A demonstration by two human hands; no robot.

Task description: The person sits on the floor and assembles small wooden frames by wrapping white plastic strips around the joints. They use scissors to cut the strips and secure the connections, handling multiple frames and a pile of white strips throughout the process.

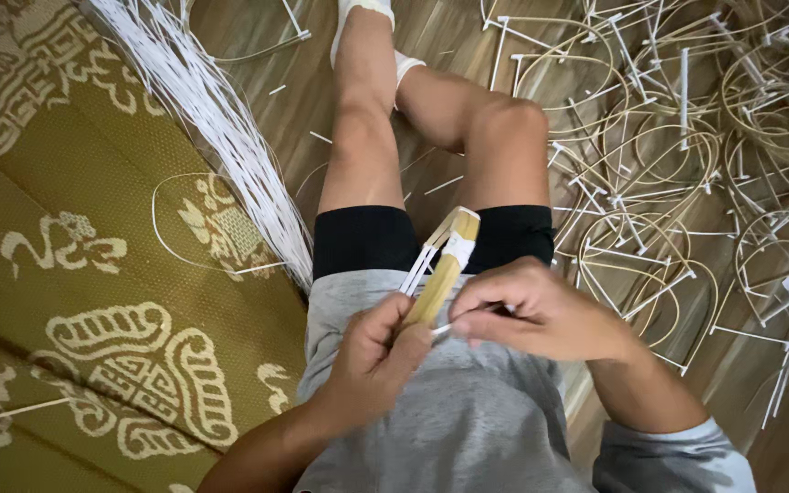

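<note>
My left hand (372, 356) grips the lower end of a flat bamboo slat bundle (445, 265) that points up and away over my lap. White plastic strips (420, 269) run along its left side and wrap its top. My right hand (531, 310) is beside it on the right, pinching a thin white strip (445, 329) near where the left thumb presses the slats. My legs in black shorts stretch out ahead on the wooden floor.
A long bundle of white strips (221, 128) lies diagonally on the left, over the edge of a green-gold patterned mat (75, 274). A big heap of bent bamboo hoops with white bindings (687, 155) covers the floor on the right.
</note>
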